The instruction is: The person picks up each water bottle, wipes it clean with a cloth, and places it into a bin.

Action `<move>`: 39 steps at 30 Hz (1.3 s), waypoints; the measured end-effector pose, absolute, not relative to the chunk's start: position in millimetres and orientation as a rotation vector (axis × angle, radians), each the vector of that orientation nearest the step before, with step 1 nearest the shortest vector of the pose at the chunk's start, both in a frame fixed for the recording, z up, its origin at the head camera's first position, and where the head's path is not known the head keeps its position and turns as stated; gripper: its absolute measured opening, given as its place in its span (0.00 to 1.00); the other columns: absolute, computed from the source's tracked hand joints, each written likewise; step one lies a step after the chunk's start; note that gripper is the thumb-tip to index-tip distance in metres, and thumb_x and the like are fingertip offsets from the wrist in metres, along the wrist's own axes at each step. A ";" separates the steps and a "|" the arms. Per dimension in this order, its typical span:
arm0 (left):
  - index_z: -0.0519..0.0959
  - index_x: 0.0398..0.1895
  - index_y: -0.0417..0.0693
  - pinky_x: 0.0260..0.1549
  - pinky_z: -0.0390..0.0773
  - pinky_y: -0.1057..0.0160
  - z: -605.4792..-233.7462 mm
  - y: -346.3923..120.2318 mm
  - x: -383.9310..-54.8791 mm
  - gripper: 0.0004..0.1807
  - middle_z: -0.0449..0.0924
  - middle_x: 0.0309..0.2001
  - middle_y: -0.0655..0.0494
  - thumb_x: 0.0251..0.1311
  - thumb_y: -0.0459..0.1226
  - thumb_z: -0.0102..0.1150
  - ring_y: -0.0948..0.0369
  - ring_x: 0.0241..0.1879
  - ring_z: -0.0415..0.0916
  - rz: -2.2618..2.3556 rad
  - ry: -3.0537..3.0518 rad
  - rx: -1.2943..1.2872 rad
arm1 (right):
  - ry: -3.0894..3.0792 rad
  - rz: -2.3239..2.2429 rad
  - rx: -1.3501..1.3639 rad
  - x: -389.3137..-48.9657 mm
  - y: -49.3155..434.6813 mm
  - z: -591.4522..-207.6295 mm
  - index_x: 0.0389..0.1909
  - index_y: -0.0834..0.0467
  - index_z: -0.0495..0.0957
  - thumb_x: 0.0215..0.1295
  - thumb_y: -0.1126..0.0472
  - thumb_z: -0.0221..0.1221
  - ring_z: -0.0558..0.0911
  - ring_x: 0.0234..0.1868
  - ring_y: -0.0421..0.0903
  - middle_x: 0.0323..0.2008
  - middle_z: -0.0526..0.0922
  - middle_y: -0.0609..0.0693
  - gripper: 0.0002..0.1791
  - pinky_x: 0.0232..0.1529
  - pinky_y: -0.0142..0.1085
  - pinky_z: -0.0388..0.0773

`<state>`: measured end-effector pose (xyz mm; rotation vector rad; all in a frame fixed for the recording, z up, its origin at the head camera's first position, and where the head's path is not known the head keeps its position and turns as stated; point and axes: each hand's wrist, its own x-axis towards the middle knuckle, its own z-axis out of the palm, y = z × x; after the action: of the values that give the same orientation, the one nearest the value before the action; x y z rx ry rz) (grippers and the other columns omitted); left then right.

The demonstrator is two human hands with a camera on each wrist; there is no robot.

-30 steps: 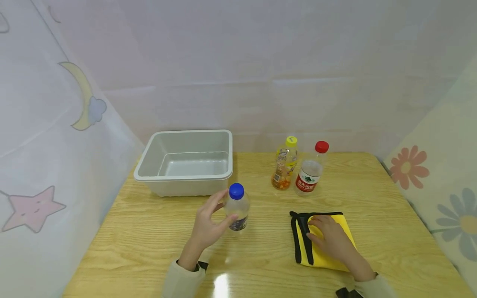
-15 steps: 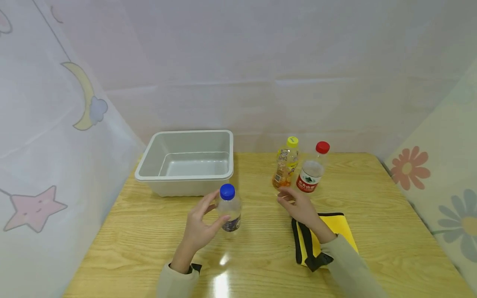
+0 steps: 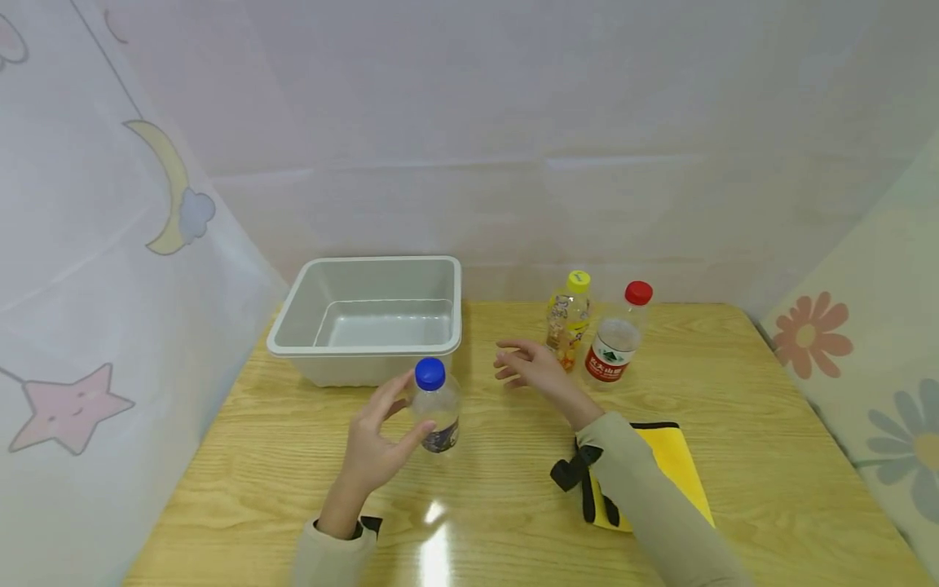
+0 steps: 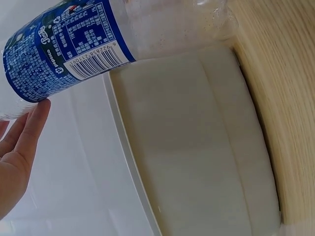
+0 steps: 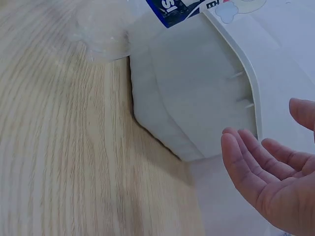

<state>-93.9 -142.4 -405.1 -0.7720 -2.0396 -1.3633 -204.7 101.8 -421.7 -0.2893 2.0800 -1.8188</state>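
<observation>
Yellow cloth part-hidden by sleeve | hands: left curled round bottle before tub; right empty, relaxed

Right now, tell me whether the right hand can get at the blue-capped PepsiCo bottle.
Probably yes: the right hand appears empty, pointing toward the blue-capped PepsiCo bottle, and nothing visible stands between them. The left hand holds it from the other side, so the facing side seems free.
</observation>
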 end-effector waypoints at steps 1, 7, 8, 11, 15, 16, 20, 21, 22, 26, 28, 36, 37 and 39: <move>0.68 0.56 0.30 0.41 0.79 0.62 -404.1 -143.9 -93.7 0.31 0.72 0.51 0.36 0.53 0.40 0.64 0.55 0.51 0.71 -1.354 -2.032 -0.773 | 2.053 -1.827 -0.276 -207.4 97.4 -421.0 0.62 0.65 0.63 0.67 0.56 0.51 0.80 0.42 0.57 0.45 0.76 0.66 0.25 0.41 0.47 0.79; 0.69 0.55 0.29 0.40 0.79 0.62 -398.6 -151.4 -93.6 0.31 0.73 0.50 0.36 0.52 0.41 0.64 0.59 0.51 0.72 -1.323 -2.040 -0.760 | 1.957 -1.863 -0.207 -220.6 71.0 -419.8 0.61 0.65 0.63 0.67 0.56 0.52 0.79 0.43 0.60 0.44 0.76 0.68 0.26 0.39 0.45 0.80; 0.69 0.55 0.29 0.40 0.79 0.62 -398.0 -152.6 -93.7 0.31 0.73 0.50 0.36 0.52 0.40 0.65 0.60 0.51 0.71 -1.322 -2.048 -0.753 | 1.950 -1.871 -0.191 -221.9 67.3 -420.0 0.61 0.65 0.63 0.67 0.56 0.52 0.79 0.43 0.61 0.43 0.77 0.67 0.26 0.39 0.46 0.80; 0.68 0.55 0.29 0.41 0.79 0.64 -396.3 -156.5 -94.3 0.31 0.72 0.51 0.36 0.52 0.40 0.65 0.62 0.52 0.70 -1.315 -2.055 -0.744 | 1.933 -1.895 -0.167 -224.2 57.5 -420.7 0.61 0.66 0.63 0.67 0.56 0.52 0.78 0.44 0.64 0.40 0.78 0.65 0.26 0.40 0.48 0.79; 0.68 0.55 0.28 0.40 0.79 0.66 -391.8 -163.0 -95.7 0.33 0.73 0.50 0.35 0.55 0.45 0.61 0.58 0.50 0.72 -1.262 -2.025 -0.745 | 1.933 -1.902 -0.156 -224.8 46.2 -422.0 0.60 0.67 0.64 0.67 0.56 0.51 0.79 0.41 0.62 0.39 0.79 0.65 0.26 0.41 0.50 0.78; 0.68 0.55 0.28 0.40 0.79 0.66 -390.0 -164.9 -96.4 0.33 0.73 0.49 0.35 0.55 0.47 0.60 0.57 0.49 0.73 -1.241 -2.016 -0.745 | 1.929 -1.906 -0.144 -225.2 43.6 -422.5 0.60 0.67 0.64 0.67 0.56 0.51 0.80 0.40 0.60 0.39 0.79 0.65 0.25 0.41 0.50 0.78; 0.69 0.53 0.26 0.39 0.79 0.68 -381.4 -172.7 -99.9 0.35 0.74 0.48 0.33 0.55 0.50 0.58 0.58 0.49 0.73 -1.192 -1.984 -0.744 | 1.908 -1.956 -0.099 -226.2 34.8 -425.6 0.57 0.67 0.66 0.66 0.55 0.52 0.83 0.30 0.50 0.34 0.82 0.61 0.24 0.39 0.49 0.79; 0.69 0.53 0.25 0.39 0.79 0.68 -379.2 -175.0 -101.0 0.36 0.74 0.47 0.32 0.55 0.50 0.58 0.60 0.50 0.73 -1.187 -1.975 -0.746 | 1.904 -1.969 -0.096 -226.4 32.7 -426.0 0.56 0.68 0.67 0.66 0.56 0.52 0.82 0.29 0.48 0.33 0.82 0.60 0.24 0.39 0.49 0.79; 0.69 0.52 0.24 0.39 0.78 0.69 -376.9 -177.1 -101.8 0.36 0.74 0.46 0.32 0.55 0.50 0.58 0.62 0.50 0.72 -1.185 -1.971 -0.745 | 1.897 -1.983 -0.087 -226.8 30.7 -426.5 0.55 0.68 0.67 0.66 0.56 0.52 0.82 0.27 0.46 0.31 0.82 0.59 0.23 0.39 0.49 0.79; 0.69 0.51 0.23 0.39 0.77 0.72 -367.4 -186.4 -104.2 0.36 0.75 0.47 0.36 0.55 0.50 0.58 0.67 0.50 0.71 -1.202 -1.959 -0.729 | 1.900 -2.013 -0.065 -227.0 23.8 -427.2 0.51 0.69 0.69 0.66 0.58 0.52 0.82 0.24 0.44 0.26 0.82 0.54 0.19 0.38 0.48 0.80; 0.69 0.51 0.23 0.40 0.77 0.73 -362.5 -191.2 -105.2 0.36 0.76 0.48 0.40 0.55 0.51 0.58 0.68 0.50 0.71 -1.206 -1.961 -0.715 | 1.900 -2.027 -0.054 -227.4 21.6 -428.0 0.48 0.68 0.70 0.66 0.59 0.53 0.82 0.24 0.44 0.25 0.81 0.54 0.17 0.38 0.48 0.80; 0.70 0.51 0.23 0.36 0.78 0.73 -335.9 -204.6 -119.5 0.36 0.78 0.43 0.52 0.53 0.49 0.61 0.66 0.45 0.74 -1.234 -1.860 -0.731 | 1.864 -2.060 -0.059 -228.6 22.6 -430.3 0.44 0.67 0.70 0.66 0.60 0.53 0.83 0.26 0.46 0.27 0.82 0.60 0.14 0.40 0.48 0.79; 0.70 0.51 0.23 0.36 0.78 0.73 -332.3 -206.1 -122.5 0.36 0.78 0.43 0.52 0.53 0.49 0.62 0.65 0.45 0.75 -1.229 -1.843 -0.740 | 1.857 -2.067 -0.059 -228.4 22.6 -429.9 0.44 0.67 0.70 0.66 0.60 0.53 0.82 0.25 0.45 0.26 0.82 0.58 0.13 0.39 0.47 0.79; 0.70 0.50 0.23 0.35 0.78 0.73 -324.5 -208.9 -128.1 0.36 0.79 0.42 0.50 0.52 0.49 0.62 0.65 0.44 0.76 -1.218 -1.821 -0.759 | 1.850 -2.076 -0.060 -228.5 22.4 -429.4 0.43 0.66 0.70 0.66 0.61 0.53 0.82 0.24 0.45 0.25 0.82 0.56 0.12 0.38 0.45 0.80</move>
<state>-128.1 -208.9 -324.5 -0.7592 -1.8209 -1.2182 -228.5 22.4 -429.4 -0.0599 1.8496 -2.0756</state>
